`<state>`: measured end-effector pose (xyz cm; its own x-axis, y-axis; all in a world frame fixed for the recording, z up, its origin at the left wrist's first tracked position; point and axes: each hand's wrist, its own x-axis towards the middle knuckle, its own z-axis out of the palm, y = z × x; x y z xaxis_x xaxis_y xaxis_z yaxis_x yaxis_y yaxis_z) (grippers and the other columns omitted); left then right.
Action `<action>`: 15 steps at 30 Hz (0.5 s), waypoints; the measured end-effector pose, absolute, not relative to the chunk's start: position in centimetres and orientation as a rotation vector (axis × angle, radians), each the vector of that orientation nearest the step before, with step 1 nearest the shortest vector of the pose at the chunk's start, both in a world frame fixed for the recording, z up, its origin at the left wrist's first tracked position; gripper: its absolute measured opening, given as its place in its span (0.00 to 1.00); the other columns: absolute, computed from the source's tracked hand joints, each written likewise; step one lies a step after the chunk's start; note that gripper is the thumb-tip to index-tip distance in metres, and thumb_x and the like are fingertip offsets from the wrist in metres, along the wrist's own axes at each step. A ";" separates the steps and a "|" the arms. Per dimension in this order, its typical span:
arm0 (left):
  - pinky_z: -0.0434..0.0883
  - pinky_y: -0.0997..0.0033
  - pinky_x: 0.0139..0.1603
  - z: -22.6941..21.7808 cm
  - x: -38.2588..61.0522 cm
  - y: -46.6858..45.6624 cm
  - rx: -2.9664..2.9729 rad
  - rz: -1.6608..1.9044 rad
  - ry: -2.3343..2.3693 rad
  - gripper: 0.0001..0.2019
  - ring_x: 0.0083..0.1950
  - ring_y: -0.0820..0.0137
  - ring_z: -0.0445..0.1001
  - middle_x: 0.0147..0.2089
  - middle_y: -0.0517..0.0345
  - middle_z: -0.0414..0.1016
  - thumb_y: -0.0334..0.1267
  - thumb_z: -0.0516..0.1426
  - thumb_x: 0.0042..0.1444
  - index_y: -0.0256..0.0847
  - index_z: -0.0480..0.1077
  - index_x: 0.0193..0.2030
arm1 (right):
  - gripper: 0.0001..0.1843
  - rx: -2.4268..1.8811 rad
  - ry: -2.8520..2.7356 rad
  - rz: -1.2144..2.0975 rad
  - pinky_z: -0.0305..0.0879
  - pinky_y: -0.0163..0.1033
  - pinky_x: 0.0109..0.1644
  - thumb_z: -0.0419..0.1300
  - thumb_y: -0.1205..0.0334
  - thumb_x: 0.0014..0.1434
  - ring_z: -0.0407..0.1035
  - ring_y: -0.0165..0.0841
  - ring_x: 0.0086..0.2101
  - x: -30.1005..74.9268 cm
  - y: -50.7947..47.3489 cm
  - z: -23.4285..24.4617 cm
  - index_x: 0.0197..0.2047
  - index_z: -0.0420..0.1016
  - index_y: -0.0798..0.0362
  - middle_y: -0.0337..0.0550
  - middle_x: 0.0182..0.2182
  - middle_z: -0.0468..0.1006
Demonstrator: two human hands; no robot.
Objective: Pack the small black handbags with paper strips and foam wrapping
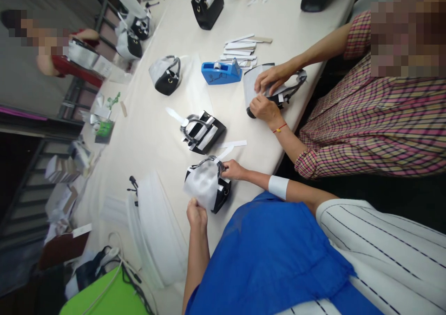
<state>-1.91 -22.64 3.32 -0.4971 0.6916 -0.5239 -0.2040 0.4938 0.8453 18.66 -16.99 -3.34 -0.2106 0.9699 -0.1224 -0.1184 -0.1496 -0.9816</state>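
A small black handbag (pixel 223 199) lies on the white table (pixel 153 134) in front of me, half covered by a white wrapping sheet (pixel 204 182). My left hand (pixel 197 213) is closed, pinching the lower edge of that sheet. My right hand (pixel 233 170), with a white band on its wrist, is closed on the bag's top by its handle. A white paper strip (pixel 234 144) lies just beyond my right hand.
A black-and-white striped bag (pixel 204 133) lies just past mine. A co-worker in a plaid shirt has both hands (pixel 268 92) on another bag. A blue tape dispenser (pixel 220 71), card strips (pixel 240 50), more bags (pixel 166 75) and stacked white sheets (pixel 156 226) are around.
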 end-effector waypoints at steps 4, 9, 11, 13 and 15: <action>0.71 0.66 0.53 4.2 -0.5 -23.2 0.491 1.257 1.711 0.16 0.50 0.66 0.73 0.42 0.50 0.76 0.44 0.57 0.56 0.35 0.70 0.45 | 0.08 -1.088 -1.124 1.672 0.64 0.31 0.34 0.61 0.67 0.42 0.68 0.29 0.28 19.3 -18.0 -4.0 0.29 0.77 0.60 0.36 0.25 0.76; 0.70 0.64 0.54 5.0 0.1 -23.4 0.530 1.133 1.693 0.19 0.49 0.65 0.74 0.42 0.49 0.78 0.42 0.65 0.47 0.34 0.72 0.45 | 0.15 -1.033 -1.046 1.853 0.67 0.37 0.46 0.62 0.62 0.45 0.72 0.35 0.37 20.7 -19.4 -4.1 0.37 0.79 0.58 0.41 0.34 0.79; 0.69 0.64 0.54 4.9 -0.2 -23.4 0.538 1.132 1.689 0.19 0.47 0.66 0.75 0.41 0.50 0.78 0.41 0.65 0.46 0.35 0.72 0.44 | 0.15 -0.957 -0.982 1.887 0.64 0.41 0.53 0.61 0.61 0.48 0.71 0.36 0.43 21.1 -19.8 -4.1 0.39 0.79 0.57 0.42 0.39 0.79; 0.69 0.65 0.53 4.5 -0.8 -23.4 0.571 1.160 1.714 0.19 0.45 0.68 0.75 0.41 0.52 0.78 0.40 0.65 0.46 0.36 0.71 0.44 | 0.14 -0.881 -0.861 1.903 0.60 0.43 0.57 0.59 0.61 0.50 0.70 0.37 0.46 21.2 -20.0 -4.0 0.39 0.79 0.56 0.43 0.40 0.79; 0.69 0.64 0.52 4.0 -1.3 -23.4 0.605 1.174 1.771 0.20 0.44 0.69 0.75 0.41 0.52 0.77 0.41 0.65 0.45 0.36 0.71 0.45 | 0.12 -0.803 -0.737 1.925 0.59 0.43 0.59 0.57 0.61 0.51 0.70 0.37 0.46 21.2 -20.0 -3.8 0.36 0.79 0.56 0.44 0.39 0.80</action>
